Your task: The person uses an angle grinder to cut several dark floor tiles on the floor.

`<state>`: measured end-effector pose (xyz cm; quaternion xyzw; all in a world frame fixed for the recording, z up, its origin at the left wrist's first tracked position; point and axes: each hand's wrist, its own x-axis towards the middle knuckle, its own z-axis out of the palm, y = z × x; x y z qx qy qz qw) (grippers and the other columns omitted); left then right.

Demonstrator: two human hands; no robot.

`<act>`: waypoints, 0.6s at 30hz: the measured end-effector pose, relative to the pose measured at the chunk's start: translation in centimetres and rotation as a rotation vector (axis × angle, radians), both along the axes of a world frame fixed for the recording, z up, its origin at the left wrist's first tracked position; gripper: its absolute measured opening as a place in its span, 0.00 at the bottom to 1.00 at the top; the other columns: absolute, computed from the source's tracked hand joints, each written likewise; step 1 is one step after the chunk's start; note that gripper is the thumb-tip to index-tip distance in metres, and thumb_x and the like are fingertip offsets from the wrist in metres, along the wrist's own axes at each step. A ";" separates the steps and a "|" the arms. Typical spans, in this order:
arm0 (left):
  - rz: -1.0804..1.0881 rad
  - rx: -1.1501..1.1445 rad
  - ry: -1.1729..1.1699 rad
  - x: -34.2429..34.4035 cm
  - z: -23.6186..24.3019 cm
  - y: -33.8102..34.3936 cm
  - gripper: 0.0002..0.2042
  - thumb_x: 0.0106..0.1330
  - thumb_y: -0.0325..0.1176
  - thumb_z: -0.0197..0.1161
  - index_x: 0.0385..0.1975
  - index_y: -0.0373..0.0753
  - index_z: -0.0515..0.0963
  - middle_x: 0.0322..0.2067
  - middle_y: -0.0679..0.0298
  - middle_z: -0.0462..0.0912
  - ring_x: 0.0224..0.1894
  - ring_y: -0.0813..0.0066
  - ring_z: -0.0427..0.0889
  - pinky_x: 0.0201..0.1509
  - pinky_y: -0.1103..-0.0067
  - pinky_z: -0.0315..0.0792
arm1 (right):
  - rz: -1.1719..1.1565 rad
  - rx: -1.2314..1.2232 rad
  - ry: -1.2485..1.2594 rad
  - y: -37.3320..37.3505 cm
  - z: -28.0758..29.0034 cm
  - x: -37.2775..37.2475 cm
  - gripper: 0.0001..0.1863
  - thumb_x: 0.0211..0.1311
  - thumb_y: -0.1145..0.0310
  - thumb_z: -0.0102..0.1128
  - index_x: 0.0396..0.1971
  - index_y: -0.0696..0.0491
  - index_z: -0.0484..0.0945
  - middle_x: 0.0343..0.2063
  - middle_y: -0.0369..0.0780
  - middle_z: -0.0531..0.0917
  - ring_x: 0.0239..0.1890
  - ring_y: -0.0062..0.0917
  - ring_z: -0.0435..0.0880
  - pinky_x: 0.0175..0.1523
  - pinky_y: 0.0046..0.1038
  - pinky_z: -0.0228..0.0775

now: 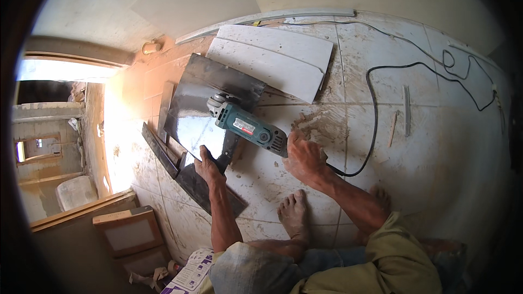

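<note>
My right hand point(306, 158) is wrapped around the rear end of a teal angle grinder point(248, 127). The grinder's metal head lies over a dark, glossy tile point(193, 83), which reflects bright light from the doorway. Its disc is mostly hidden, so I cannot tell whether it touches the tile. My left hand point(208, 170) grips the tile's near edge, with a finger on the top face. Under and beside this tile lie more dark pieces: a slab point(213, 191) by my left wrist and a narrow strip point(159, 148) at the left.
Beyond the dark tile lie white tiles point(272, 57). A black cord point(373, 125) loops rightward across the dusty tiled floor. Thin strips point(406, 110) lie at the right. My bare foot point(293, 215) is close by. Cardboard boxes point(128, 230) and a printed bag point(190, 272) stand lower left.
</note>
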<state>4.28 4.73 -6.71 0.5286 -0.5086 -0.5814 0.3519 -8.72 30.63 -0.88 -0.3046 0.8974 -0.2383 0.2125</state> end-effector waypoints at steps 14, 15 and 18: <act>-0.054 -0.066 0.003 0.7 -0.3 -0.8 0.12 0.70 0.39 0.64 0.36 0.36 0.72 0.28 0.71 0.73 0.29 0.83 0.72 0.31 0.81 0.70 | 0.031 -0.018 0.010 0.6 0.6 0.1 0.20 0.51 0.66 0.67 0.37 0.63 0.69 0.30 0.51 0.81 0.28 0.38 0.87 0.30 0.36 0.81; -0.055 -0.066 0.003 0.8 -0.4 -0.9 0.12 0.70 0.39 0.64 0.36 0.36 0.72 0.28 0.71 0.73 0.29 0.83 0.72 0.31 0.81 0.70 | 0.030 -0.018 0.010 0.6 0.6 0.1 0.20 0.51 0.66 0.67 0.37 0.63 0.69 0.30 0.51 0.81 0.28 0.38 0.87 0.30 0.36 0.81; -0.035 -0.072 -0.017 0.4 -0.1 -0.4 0.12 0.70 0.39 0.64 0.35 0.37 0.72 0.28 0.71 0.73 0.28 0.83 0.72 0.30 0.81 0.71 | 0.041 0.007 -0.012 0.8 0.5 0.1 0.19 0.51 0.68 0.66 0.37 0.64 0.69 0.30 0.51 0.81 0.27 0.38 0.87 0.30 0.36 0.81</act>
